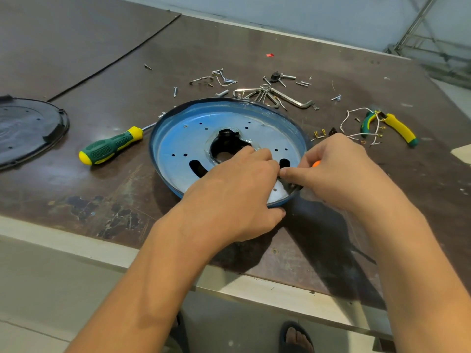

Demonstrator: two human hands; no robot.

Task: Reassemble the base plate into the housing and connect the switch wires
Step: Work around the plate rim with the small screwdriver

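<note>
A round blue housing [163,128] lies upside down on the brown table, with a perforated metal base plate [183,138] seated inside it and a black opening at its middle. My left hand [237,192] grips the housing's near rim, thumb under the edge and fingers curled over the plate. My right hand [339,171] is at the right rim, its fingers pinching dark wires [293,186] beside an orange switch part [316,163]. Loose white wires with brass terminals [356,128] lie to the right.
A green-and-yellow screwdriver [112,146] lies left of the housing, a black round cover [28,128] at the far left. Behind are several scattered screws [219,77] and hex keys [288,98]. Yellow-green pliers [397,126] lie at the right. The table's front edge is near me.
</note>
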